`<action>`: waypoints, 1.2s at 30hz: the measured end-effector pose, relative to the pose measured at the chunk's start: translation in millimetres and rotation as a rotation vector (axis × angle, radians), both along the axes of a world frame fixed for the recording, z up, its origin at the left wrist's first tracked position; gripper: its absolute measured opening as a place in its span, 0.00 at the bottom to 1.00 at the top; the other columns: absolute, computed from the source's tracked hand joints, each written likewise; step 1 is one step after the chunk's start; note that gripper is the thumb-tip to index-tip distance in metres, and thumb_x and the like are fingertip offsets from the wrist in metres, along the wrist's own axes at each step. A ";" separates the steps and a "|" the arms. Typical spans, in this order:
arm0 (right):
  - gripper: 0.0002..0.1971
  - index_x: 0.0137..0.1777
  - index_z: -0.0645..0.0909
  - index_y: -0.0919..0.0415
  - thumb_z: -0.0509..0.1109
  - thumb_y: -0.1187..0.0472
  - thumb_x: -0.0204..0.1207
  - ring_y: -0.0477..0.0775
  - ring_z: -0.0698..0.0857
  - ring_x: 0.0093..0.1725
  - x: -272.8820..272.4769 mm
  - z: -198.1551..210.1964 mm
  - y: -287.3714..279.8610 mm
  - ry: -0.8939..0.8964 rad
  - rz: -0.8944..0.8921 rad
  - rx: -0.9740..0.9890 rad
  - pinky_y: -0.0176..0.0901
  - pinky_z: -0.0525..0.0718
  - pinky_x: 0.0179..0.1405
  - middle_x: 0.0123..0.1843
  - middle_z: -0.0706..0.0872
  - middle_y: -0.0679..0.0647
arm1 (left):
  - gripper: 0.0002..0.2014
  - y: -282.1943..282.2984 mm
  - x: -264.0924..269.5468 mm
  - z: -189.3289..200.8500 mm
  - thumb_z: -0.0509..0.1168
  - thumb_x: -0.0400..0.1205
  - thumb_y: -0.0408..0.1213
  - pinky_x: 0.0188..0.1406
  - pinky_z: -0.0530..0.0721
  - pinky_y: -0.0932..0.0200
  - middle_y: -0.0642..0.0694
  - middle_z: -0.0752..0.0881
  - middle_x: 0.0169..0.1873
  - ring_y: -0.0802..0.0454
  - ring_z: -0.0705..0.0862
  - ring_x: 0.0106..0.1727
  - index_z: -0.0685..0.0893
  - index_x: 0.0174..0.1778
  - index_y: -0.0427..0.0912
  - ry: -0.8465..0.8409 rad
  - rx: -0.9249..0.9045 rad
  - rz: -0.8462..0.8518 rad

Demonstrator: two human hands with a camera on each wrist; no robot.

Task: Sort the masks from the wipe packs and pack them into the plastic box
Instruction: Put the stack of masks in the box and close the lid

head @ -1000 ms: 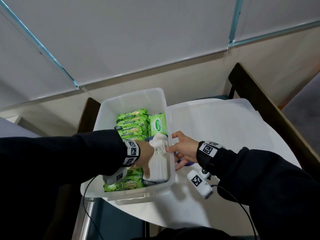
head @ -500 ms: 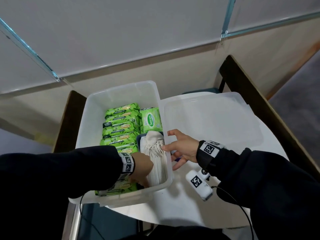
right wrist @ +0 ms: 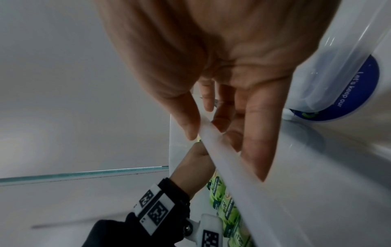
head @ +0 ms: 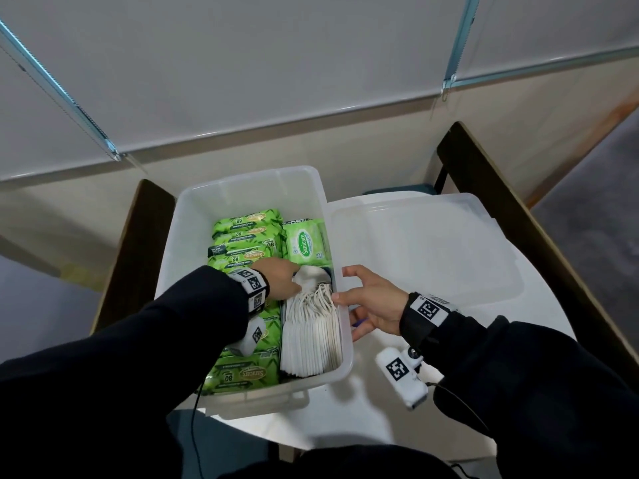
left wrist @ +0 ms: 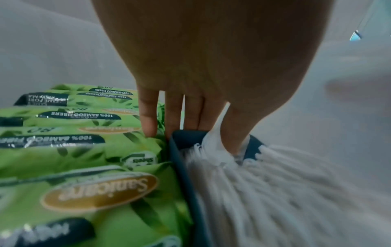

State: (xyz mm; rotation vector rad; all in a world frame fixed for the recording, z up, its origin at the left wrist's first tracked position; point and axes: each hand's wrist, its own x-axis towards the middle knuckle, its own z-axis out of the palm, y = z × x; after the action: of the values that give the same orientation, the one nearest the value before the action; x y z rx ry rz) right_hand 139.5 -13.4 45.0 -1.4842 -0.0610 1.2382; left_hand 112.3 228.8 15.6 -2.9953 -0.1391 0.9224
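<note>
The clear plastic box (head: 249,183) stands on the white table. It holds green wipe packs (head: 247,236) in its left half and a row of white masks (head: 311,337) in a dark blue tray (left wrist: 184,167) along its right wall. My left hand (head: 285,280) reaches into the far end of the masks (left wrist: 264,183). Its thumb presses into them and its straight fingers (left wrist: 173,117) slip down behind the tray's end wall, beside the wipe packs (left wrist: 74,150). My right hand (head: 366,299) pinches the box's right rim (right wrist: 232,167), thumb inside, fingers on the outer wall.
The box's clear lid (head: 425,250) lies flat on the table to the right, with a blue sticker (right wrist: 355,93) under its edge. Dark wooden chair frames (head: 518,216) flank the table on both sides. The table's front edge (head: 311,440) is close to me.
My left hand has moved from the near end of the mask row to its far end. My right hand has stayed on the box's rim.
</note>
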 end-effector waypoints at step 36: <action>0.11 0.53 0.85 0.60 0.75 0.51 0.82 0.61 0.86 0.43 10.0 -78.9 -52.9 0.203 -0.491 -0.031 0.59 0.92 0.41 0.44 0.85 0.58 | 0.14 -35.4 -55.7 89.5 0.74 0.82 0.52 0.39 0.87 0.53 0.48 0.95 0.42 0.50 0.93 0.42 0.90 0.55 0.45 0.012 -0.638 0.498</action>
State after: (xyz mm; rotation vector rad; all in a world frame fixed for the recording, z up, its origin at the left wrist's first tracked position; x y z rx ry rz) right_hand 149.6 -66.3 -33.9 -1.2888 0.4357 0.9798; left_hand 56.6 193.5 105.1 -3.6173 -0.7563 1.2131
